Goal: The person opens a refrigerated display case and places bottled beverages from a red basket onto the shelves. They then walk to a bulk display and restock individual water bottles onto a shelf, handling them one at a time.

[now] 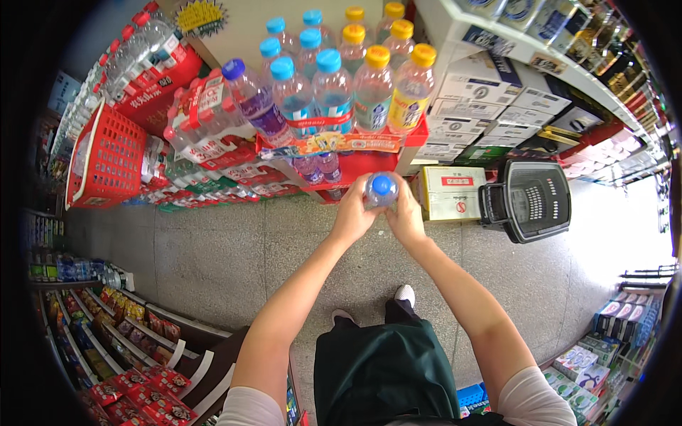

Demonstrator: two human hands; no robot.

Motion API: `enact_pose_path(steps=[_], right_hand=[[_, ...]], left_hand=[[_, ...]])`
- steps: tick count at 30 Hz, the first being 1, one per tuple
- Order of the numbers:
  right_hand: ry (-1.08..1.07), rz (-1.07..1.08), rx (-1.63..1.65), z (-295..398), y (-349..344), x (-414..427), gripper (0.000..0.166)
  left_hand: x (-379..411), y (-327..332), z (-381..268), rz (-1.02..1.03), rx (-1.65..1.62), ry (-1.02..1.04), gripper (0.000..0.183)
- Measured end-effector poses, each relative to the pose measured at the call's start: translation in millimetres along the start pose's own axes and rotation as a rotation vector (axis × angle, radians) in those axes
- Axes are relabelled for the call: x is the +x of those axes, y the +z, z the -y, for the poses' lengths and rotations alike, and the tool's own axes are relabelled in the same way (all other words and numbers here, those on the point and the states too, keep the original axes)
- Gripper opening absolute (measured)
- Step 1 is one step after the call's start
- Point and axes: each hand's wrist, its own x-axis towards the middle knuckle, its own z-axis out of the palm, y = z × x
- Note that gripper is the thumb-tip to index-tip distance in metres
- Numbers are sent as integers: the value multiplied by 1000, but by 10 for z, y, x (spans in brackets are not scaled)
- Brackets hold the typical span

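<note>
A plastic bottle with a blue cap point(381, 185) is held upright between my two hands. My left hand point(353, 209) wraps its left side, and my right hand point(407, 213) grips its right side. Just beyond them stands a red display rack point(362, 168). On its top tier are several bottles with light blue caps point(333, 90), several with yellow caps point(413, 88) and a purple bottle point(256, 106) leaning at the left end. A few more purple bottles point(319, 166) sit on the tier below, partly hidden.
Shrink-wrapped bottle packs point(213, 125) and a red plastic basket point(109, 154) are at the left. A carton point(453, 193) and a black shopping basket point(535, 199) stand on the floor at the right. Snack shelves point(122, 341) are at lower left, stacked boxes point(581, 362) at lower right.
</note>
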Motion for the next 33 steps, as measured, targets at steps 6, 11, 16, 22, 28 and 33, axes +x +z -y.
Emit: enact_pose_path(steps=[6, 11, 16, 22, 28, 33], right_hand=[[129, -18, -43, -789, 484, 296, 70], [397, -17, -35, -1108, 744, 373, 62], [370, -50, 62, -1270, 885, 342, 65], [410, -26, 100, -1296, 967, 329, 68], [342, -98, -42, -1431, 1198, 277, 77], [307, -102, -60, -1422, 1167, 217, 76]], left_hand=[[493, 323, 891, -52, -45, 60, 61], [818, 454, 1198, -93, -16, -44, 71], [1039, 633, 1446, -137, 60, -44, 82], [1147, 724, 1582, -73, 183, -75, 74], [1267, 659, 1681, -16, 309, 122, 70], [1187, 741, 1693, -53, 275, -33, 74]])
